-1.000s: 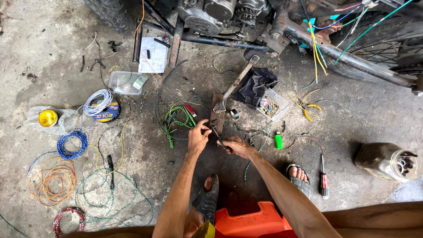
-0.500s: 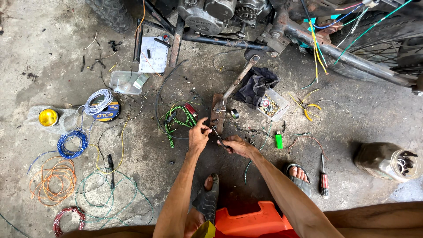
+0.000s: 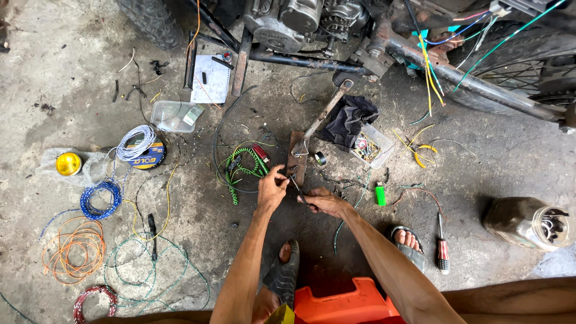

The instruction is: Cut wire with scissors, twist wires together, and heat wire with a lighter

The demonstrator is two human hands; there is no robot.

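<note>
Orange wire coil (image 3: 72, 249), green lighter (image 3: 380, 194), screwdriver (image 3: 443, 247) (red-handled), glass jar (image 3: 529, 223)

Both hands, left hand (image 3: 273, 189) and right hand (image 3: 321, 201), pinch a thin black wire (image 3: 297, 187).

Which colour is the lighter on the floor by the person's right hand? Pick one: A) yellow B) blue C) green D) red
C: the lighter is bright green, lying on the concrete just beyond the right hand, near the small clear tray of parts.
</note>
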